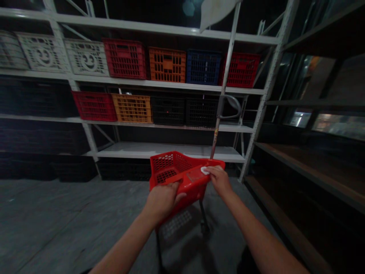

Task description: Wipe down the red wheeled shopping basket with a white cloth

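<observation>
A small red plastic shopping cart point(186, 192) with a perforated basket stands in front of me. My left hand point(163, 199) grips its near rim, the fingers hooked over the edge at a slot and the thumb lying along the front. My right hand point(219, 178) pinches a small white wad point(204, 170), cloth or tissue, pressed against the flat top panel near the cart's right corner. From that corner rises a metal pole point(225, 78) with a grey loop handle point(230, 106) and a white flag-like sheet point(215, 13) on top.
Behind the cart, a white metal rack point(168, 84) holds red, orange, blue, black and white crates, such as an orange crate point(167, 64). Dark shelves point(313, 169) with brown boards run along the right. Grey concrete floor point(57, 224) extends to the left.
</observation>
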Demonstrator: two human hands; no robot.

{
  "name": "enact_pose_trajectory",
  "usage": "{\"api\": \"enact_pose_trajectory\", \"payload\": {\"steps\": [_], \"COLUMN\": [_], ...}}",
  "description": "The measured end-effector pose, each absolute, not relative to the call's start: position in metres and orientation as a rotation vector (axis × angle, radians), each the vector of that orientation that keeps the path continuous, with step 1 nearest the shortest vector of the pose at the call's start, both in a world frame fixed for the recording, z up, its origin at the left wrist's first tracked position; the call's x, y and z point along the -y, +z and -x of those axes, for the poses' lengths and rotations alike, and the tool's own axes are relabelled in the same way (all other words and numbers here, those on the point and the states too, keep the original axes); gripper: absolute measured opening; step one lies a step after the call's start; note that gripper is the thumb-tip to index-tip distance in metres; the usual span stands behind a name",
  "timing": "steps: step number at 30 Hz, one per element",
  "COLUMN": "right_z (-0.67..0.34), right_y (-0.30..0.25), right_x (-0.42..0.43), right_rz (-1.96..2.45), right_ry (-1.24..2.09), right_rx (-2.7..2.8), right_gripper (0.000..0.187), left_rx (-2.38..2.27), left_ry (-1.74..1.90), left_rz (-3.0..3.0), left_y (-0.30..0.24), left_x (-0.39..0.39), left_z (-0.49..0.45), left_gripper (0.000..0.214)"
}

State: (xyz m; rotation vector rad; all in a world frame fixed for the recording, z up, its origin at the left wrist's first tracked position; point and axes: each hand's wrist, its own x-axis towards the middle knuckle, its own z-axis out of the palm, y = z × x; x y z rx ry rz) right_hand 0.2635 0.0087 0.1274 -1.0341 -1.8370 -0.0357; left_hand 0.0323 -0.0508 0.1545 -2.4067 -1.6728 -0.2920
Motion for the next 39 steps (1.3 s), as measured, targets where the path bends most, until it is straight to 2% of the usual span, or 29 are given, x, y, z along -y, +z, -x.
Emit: {"api": "enact_pose_trajectory", "payload": {"steps": [4,10,15,18,21,28,39], "right_z": [-0.273,-0.202,-0.188,-0.203,-0.208,-0.168,-0.266], "right_y": [0.153,0.176,0.199,0.206,0.204,0.200,0.207], "right_x": [-0.040,-0.039,-0.056,-0.074,-0.085,-0.077,-0.077], "right_rz": [1.152,0.692,0.734,0.960,1.163,0.785,1.080], "right_ry": [0.076,0.305,0.449,0.367,0.452,0.776,0.504], "right_rx": [1.983,2.644,2.910,2.919,2.911,2.933,2.609], "right_gripper": [0.035,0.031,0.030,0.029,0.029,0.028,0.026], "left_rx": [1.741,1.712,1.744,1.795,1.818,1.786,1.823], "left_ry": [-0.347,-0.443,-0.471,-0.456,-0.426,-0.400,-0.321], "left_rz": [2.295,2.245,2.255,2.237,2.218,2.250,2.306], "left_y": [0.153,0.141,0.141,0.143,0.143,0.144,0.152], "left_x": [0.056,0.052,0.051,0.052,0.051,0.048,0.039], "left_z": [-0.049,-0.056,-0.047,-0.045,-0.043,-0.037,-0.007], "left_gripper": [0.048,0.051,0.048,0.047,0.048,0.049,0.053]}}
